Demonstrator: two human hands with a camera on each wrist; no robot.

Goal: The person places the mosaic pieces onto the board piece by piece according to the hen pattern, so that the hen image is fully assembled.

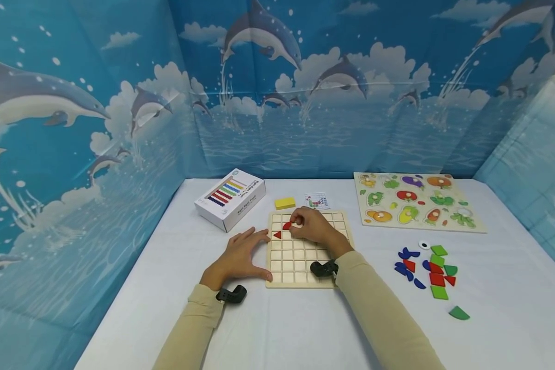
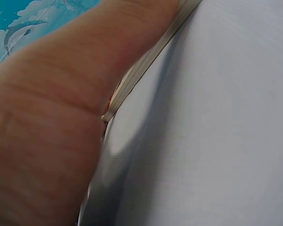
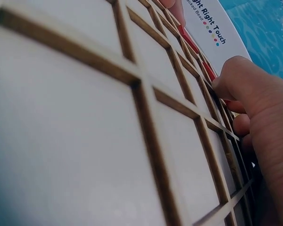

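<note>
One red piece [image 1: 286, 226] is pinched narrowly by the right hand [image 1: 313, 226].

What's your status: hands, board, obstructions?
Right hand pinching red piece at grid board. Left hand against board's left edge. Right forearm hides board's lower-right corner.

Board [image 1: 288, 277]: pale wood, divided into square cells; it lay flat, its left edge against the left hand [image 1: 240, 257].
Red piece [image 1: 287, 226]: round-edged, partly hidden at the curled fingertips of the right hand [image 1: 313, 225], towards the board's far left corner.
Triangle [image 1: 278, 235]: red, lay in the left column, pointing left.
</note>
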